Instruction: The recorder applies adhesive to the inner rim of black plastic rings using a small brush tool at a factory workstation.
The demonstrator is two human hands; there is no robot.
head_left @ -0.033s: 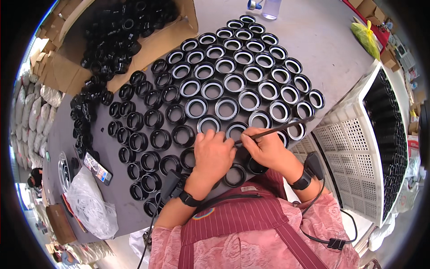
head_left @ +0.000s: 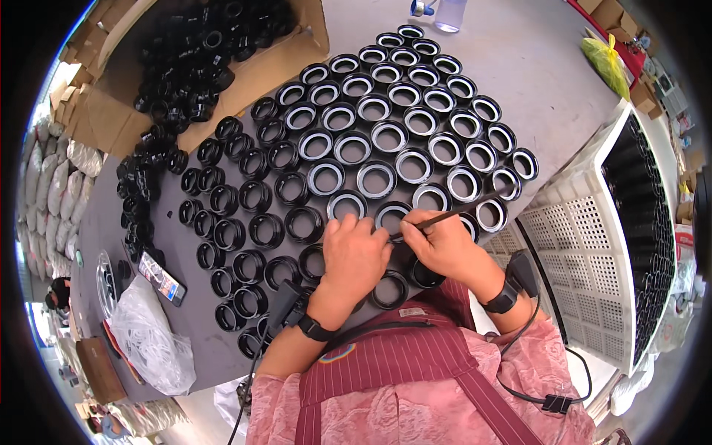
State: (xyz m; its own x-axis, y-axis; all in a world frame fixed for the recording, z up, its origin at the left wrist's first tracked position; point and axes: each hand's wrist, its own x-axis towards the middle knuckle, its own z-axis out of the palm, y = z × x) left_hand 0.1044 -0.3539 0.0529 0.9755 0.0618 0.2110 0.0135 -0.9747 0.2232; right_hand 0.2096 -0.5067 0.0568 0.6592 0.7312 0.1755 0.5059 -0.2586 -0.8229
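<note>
My right hand point(head_left: 443, 241) is closed around a thin dark stick point(head_left: 463, 209), its long end slanting up and right over the rings and its short end reaching toward my left hand point(head_left: 354, 252). The left fingers are curled at the near edge of the rings; whatever they grip is hidden under them. Ahead of both hands stand several black rings with white inner rims point(head_left: 377, 179) in close rows. Plain black rings point(head_left: 304, 224) without white are grouped to the left. One loose black ring point(head_left: 389, 290) lies between my wrists.
An open carton point(head_left: 315, 33) of black rings sits at the back left, with rings spilling out. A phone point(head_left: 162, 278) and a clear plastic bag point(head_left: 152, 337) lie at left. A white perforated crate point(head_left: 575, 230) stands at right; a bottle point(head_left: 449, 15) is at the far edge.
The stick's far end has tilted slightly in my right hand. Both hands keep nearly the same place, and the rings look unchanged.
</note>
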